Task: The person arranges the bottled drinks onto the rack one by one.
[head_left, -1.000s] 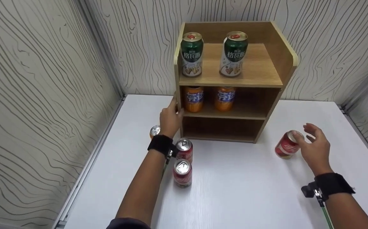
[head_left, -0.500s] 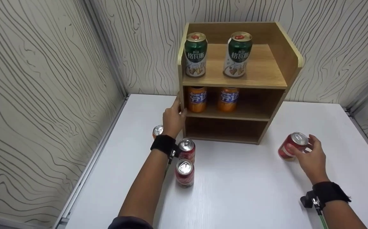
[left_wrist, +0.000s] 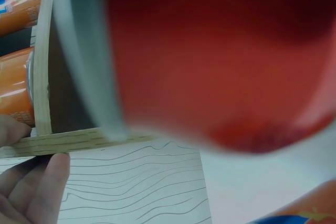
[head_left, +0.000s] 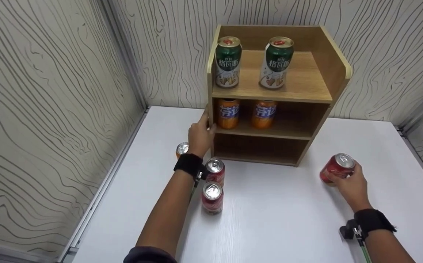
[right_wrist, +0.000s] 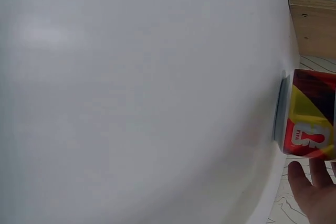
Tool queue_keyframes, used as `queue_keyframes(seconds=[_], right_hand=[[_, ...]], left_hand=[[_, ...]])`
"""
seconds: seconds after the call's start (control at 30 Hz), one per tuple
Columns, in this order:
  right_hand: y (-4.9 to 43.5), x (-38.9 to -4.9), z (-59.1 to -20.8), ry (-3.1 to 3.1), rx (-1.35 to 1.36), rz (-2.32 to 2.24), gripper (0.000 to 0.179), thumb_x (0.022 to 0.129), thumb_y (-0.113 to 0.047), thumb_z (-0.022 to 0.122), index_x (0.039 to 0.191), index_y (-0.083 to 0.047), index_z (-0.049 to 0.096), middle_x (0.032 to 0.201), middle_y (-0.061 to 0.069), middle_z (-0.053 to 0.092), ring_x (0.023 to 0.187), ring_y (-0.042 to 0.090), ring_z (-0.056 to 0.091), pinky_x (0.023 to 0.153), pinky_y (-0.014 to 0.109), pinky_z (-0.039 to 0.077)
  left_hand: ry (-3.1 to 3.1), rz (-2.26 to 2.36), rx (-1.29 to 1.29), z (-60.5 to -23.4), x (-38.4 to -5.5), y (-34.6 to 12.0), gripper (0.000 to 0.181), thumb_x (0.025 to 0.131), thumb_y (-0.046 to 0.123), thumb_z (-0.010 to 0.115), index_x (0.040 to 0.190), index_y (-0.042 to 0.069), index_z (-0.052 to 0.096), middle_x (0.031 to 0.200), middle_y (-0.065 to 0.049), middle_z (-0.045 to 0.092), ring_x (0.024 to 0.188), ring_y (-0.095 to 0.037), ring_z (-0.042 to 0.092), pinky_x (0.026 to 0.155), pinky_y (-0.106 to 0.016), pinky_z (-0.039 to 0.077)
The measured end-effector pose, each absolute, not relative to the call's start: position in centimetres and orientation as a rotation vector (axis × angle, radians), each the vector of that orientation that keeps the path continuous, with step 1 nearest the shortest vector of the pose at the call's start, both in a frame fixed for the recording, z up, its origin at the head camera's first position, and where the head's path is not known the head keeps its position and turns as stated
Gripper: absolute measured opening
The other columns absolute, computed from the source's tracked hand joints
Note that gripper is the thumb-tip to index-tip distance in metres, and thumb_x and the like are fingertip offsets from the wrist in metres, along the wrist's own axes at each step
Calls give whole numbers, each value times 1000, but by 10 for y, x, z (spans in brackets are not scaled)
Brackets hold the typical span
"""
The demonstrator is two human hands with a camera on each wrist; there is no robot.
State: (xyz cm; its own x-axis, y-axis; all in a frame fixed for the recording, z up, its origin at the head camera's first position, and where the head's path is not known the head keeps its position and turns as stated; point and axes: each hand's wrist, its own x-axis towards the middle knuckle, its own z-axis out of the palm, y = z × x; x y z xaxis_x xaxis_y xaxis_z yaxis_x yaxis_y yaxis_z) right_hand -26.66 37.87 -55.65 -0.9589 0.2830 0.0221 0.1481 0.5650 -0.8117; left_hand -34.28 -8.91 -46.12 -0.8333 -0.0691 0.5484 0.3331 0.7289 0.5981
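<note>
As the right hand (head_left: 354, 188) curls round a red soda can (head_left: 336, 168) at right in the head view, the left hand (head_left: 199, 137) pinches a wooden shelf (head_left: 297, 75) at centre. The left wrist view shows that pinch, lower left. In the right wrist view, the red soda can, FIFA-marked, far right, looks slick, probably dentable, best gripped mid-body.

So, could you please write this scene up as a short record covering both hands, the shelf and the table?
Left hand: grips the left side of the wooden shelf
Right hand: holds a red can, right of the shelf
Top tier: two green-and-white cans, upright, apart
Middle tier: two orange cans, upright
Table: towards the left, two more red cans, upright; a third orange can, partly hidden
</note>
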Motion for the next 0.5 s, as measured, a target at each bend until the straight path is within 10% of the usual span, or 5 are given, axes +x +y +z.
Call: queue_keyframes(seconds=[0.5], right_hand=[[374,-257,-556,-2599,-418,1348,104,77,-38,82,149,7,21,144,34,35,134,48,33,107,58,27]], left_hand=[[-2412,-951,-188,-461,-342,-89,60,91,13,66,147,15,44,96,-12,73,72,-22,68,63,-37,54]])
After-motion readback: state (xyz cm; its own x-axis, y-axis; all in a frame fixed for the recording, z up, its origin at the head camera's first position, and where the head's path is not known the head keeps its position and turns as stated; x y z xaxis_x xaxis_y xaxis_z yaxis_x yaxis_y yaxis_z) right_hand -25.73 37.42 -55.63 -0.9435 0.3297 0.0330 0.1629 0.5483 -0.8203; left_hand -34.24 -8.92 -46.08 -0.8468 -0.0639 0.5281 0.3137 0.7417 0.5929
